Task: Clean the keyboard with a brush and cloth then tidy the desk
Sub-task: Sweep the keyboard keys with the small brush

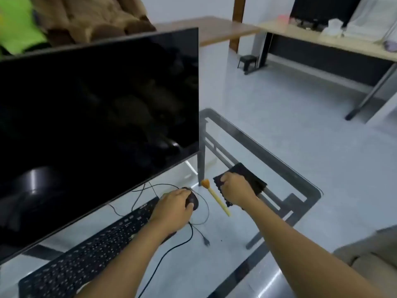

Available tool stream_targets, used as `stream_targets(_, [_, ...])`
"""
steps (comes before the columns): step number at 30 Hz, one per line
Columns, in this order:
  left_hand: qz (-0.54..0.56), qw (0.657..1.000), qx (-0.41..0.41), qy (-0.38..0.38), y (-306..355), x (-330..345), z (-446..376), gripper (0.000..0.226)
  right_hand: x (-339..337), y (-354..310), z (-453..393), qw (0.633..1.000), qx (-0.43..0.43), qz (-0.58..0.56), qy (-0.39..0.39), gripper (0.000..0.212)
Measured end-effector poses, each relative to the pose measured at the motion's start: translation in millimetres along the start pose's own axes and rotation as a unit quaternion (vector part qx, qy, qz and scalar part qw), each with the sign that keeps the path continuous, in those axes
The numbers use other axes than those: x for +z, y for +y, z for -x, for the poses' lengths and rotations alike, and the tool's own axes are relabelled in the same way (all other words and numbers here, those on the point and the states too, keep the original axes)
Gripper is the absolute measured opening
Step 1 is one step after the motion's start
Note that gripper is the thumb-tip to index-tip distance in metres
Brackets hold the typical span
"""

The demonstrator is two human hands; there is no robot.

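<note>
Head cam looking down: left hand is cupped over the black mouse, fingers wrapped around it, while the right hand is pressed down on the dark cloth, bunching it up near the far right corner of the glass worktop. Between the two hands the brush lies flat on the glass, orange bristles pointing away and pale handle toward the person. Keyboard sits left of the mouse, right in front of the switched-off monitor, with mouse cable looping loose over the glass.
</note>
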State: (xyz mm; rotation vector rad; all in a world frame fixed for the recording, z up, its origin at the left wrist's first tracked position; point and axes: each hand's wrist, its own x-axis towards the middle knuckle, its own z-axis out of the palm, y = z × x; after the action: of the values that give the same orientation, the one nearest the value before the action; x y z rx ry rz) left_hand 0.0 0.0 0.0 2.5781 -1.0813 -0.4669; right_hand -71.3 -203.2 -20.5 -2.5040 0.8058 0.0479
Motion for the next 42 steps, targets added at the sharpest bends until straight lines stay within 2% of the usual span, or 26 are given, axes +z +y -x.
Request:
stream_targets(5, [-0.057, 0.997, -0.023, -0.038, -2, 31, -23, 0.049, 44, 21, 3, 0.992, 0.071, 0.057, -0.085, 0.027])
stream_targets(13, [-0.116, 0.993, 0.007, -0.037, -7, 50, -35, 0.053, 60, 13, 3, 0.993, 0.067, 0.083, -0.042, 0.021])
stream_targets(16, [-0.088, 0.996, 0.02, 0.025, -10, 46, -35, 0.057, 43, 2, 0, 0.998, 0.036, 0.044, -0.006, 0.007])
stream_targets(21, [0.001, 0.991, 0.063, 0.117, -13, 17, -27, 0.055, 5, -49, 14, 0.988, -0.132, -0.019, 0.075, 0.008])
stream_targets(25, [0.101, 0.962, 0.058, 0.246, -24, -7, 3, 0.039, -3, -114, 44, 0.966, -0.215, -0.117, 0.083, 0.005])
stream_targets(28, [0.143, 0.937, 0.028, 0.319, -57, -20, 34, 0.029, 13, -163, 59, 0.952, -0.234, -0.192, 0.039, 0.006])
stream_targets(34, [0.142, 0.919, -0.062, 0.362, -145, -26, 112, 0.023, 74, -248, 88, 0.925, -0.31, -0.215, -0.055, 0.012])
stream_targets(38, [0.105, 0.902, -0.171, 0.382, -206, -15, 184, 0.039, 118, -297, 113, 0.913, -0.338, -0.199, -0.112, 0.012])
stream_targets(42, [0.089, 0.893, -0.294, 0.33, -254, 15, 248, 0.055, 150, -325, 133, 0.903, -0.361, -0.167, -0.16, 0.006])
